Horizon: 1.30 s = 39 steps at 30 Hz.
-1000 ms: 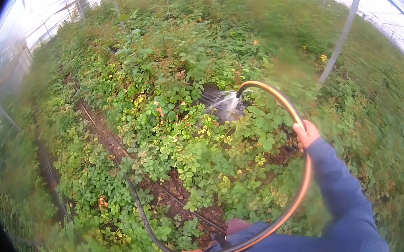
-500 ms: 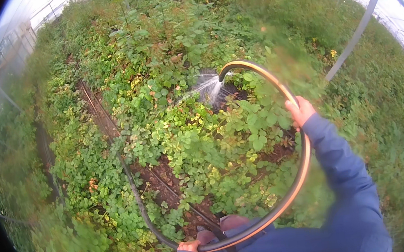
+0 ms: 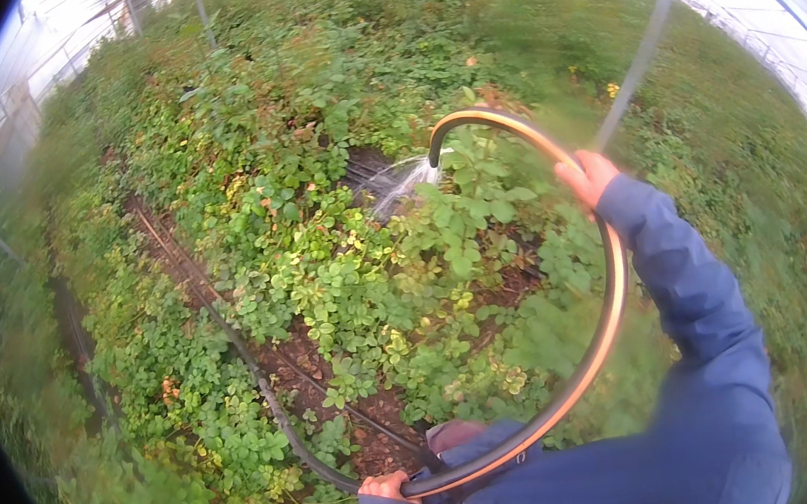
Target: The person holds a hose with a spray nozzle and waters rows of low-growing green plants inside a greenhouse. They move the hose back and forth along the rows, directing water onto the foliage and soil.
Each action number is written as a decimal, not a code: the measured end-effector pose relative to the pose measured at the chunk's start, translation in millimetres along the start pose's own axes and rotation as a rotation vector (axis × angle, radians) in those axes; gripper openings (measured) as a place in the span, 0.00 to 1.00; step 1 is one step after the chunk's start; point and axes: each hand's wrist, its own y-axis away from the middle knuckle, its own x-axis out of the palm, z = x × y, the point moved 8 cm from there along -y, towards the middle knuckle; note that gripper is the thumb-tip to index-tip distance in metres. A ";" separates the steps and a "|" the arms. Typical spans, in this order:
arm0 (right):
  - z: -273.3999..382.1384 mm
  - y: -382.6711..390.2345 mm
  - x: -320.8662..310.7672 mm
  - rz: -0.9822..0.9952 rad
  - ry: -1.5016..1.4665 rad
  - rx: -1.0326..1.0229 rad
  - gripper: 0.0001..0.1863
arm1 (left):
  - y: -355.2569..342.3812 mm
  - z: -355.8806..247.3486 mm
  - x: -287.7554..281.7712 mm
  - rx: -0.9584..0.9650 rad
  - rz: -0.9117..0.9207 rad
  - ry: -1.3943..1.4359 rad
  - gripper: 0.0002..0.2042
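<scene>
A black garden hose with an orange stripe [image 3: 593, 360] makes a large loop in front of me. My right hand [image 3: 588, 179], at the end of an outstretched blue sleeve, is closed around its upper right part. Close to my body, my left hand [image 3: 388, 487] grips the lower part of the loop. The hose end bends downward, and water [image 3: 405, 183] sprays from it toward the left among the leaves. Below the spray, a dark patch of ground [image 3: 368, 171] shows between green and yellowing plants [image 3: 328, 291].
Leafy plants surround me on all sides. The hose trails away to the far left along a strip of brown soil [image 3: 187, 274], and a thin black pipe [image 3: 369, 419] runs over the soil near my legs. A slanted metal post [image 3: 645, 41] stands at the right, under pale greenhouse sheeting [image 3: 746, 8].
The hose end has dipped slightly and the spray now leans more to the left. My right hand is a little higher. The surroundings have shifted leftward in the view.
</scene>
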 end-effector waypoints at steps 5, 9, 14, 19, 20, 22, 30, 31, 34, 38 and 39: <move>-17.4 41.9 -39.1 -0.075 0.013 -0.001 0.20 | 27.5 -27.6 -2.3 0.080 0.034 -0.006 0.05; -31.7 95.3 -65.5 -0.096 -0.032 0.037 0.20 | 60.8 -41.7 -6.0 0.121 -0.012 -0.008 0.05; -56.4 169.3 -92.6 -0.127 -0.074 0.082 0.20 | 99.2 -54.2 -2.6 0.154 -0.022 0.056 0.05; -82.9 221.1 -115.2 -0.168 -0.112 0.140 0.19 | 128.6 -78.8 -7.6 0.283 -0.058 0.042 0.05; -86.6 230.8 -119.6 -0.149 -0.162 0.126 0.19 | 132.0 -83.3 -5.3 0.284 -0.022 0.036 0.05; -94.8 246.3 -127.7 -0.143 -0.176 0.127 0.19 | 134.9 -97.7 -9.0 0.277 0.046 0.020 0.05; -135.5 271.1 -137.2 -0.140 -0.219 0.197 0.18 | 158.0 -104.5 23.5 0.240 0.120 0.057 0.06; -143.3 267.3 -135.2 -0.130 -0.230 0.209 0.18 | 162.7 -107.7 25.1 0.236 0.087 0.058 0.06; -158.5 249.4 -125.3 -0.099 -0.274 0.200 0.18 | 173.2 -119.7 27.6 0.208 -0.018 0.021 0.08; -182.5 217.2 -114.3 -0.059 -0.416 0.164 0.17 | 184.2 -121.9 54.6 0.127 0.031 -0.002 0.09; -185.1 202.4 -106.9 -0.034 -0.447 0.146 0.17 | 188.4 -123.5 58.0 0.111 0.027 -0.013 0.09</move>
